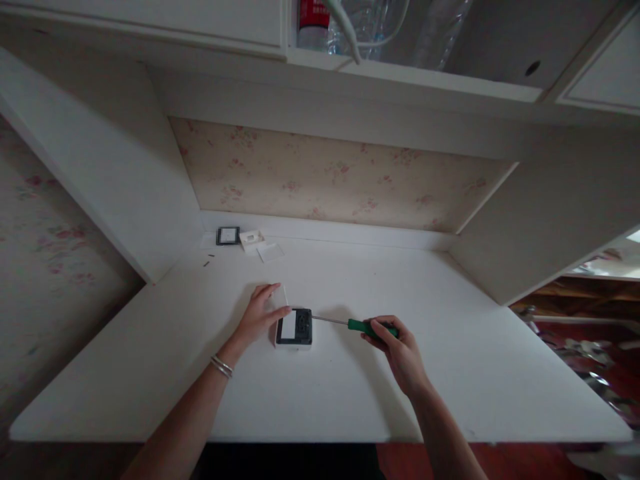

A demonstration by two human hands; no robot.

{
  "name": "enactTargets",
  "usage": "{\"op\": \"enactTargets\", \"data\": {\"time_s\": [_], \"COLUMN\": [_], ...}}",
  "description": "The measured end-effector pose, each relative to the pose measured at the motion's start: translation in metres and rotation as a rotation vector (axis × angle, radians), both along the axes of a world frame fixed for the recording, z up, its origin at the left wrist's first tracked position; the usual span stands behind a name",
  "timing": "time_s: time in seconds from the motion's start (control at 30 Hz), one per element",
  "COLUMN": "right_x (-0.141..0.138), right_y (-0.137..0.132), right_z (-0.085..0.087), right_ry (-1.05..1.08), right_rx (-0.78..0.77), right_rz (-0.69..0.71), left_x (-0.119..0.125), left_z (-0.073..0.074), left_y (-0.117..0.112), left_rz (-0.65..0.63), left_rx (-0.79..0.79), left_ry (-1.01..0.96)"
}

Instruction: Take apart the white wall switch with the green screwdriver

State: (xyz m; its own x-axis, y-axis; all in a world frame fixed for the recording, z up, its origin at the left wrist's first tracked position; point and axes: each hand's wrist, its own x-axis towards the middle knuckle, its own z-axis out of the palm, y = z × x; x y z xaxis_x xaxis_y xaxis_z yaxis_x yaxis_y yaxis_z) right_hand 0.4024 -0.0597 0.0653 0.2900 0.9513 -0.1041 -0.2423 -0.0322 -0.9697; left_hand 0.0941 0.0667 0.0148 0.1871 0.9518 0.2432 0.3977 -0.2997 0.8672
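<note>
Bare forearms (185,407) are reaching over white tabletop (350,400); right hand (400,347) is gripping green screwdriver (356,325), tip at black-and-white box (303,327) sitting mid-tabletop. Left hand (255,319) is pinching clear cover (279,297). Floral wallpaper (320,177) is lining the back; red bottle label (314,12) is showing cropped writing, unreadable.

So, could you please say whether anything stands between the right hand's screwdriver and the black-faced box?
Nothing visible does; the green-handled screwdriver reaches the right edge of the black-faced box, opposite the left hand.
</note>
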Motion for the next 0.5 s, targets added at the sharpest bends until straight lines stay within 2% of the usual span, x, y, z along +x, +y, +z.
{"op": "enactTargets", "data": {"time_s": [0.13, 0.27, 0.37, 0.5], "right_x": [-0.012, -0.023, -0.03, -0.041], "right_y": [0.005, 0.012, 0.014, 0.013], "right_z": [0.014, 0.023, 0.032, 0.053], "right_ry": [-0.096, -0.246, -0.451, -0.76], "right_rx": [0.017, 0.031, 0.038, 0.083], "right_rz": [0.065, 0.137, 0.167, 0.211], "left_x": [-0.022, -0.042, -0.05, -0.047], "left_z": [-0.001, 0.001, 0.002, -0.001], "left_y": [0.027, 0.056, 0.076, 0.093], "left_rz": [0.04, 0.058, 0.054, 0.003], "left_rx": [0.13, 0.165, 0.14, 0.139], "left_ry": [0.331, 0.603, 0.719, 0.745]}}
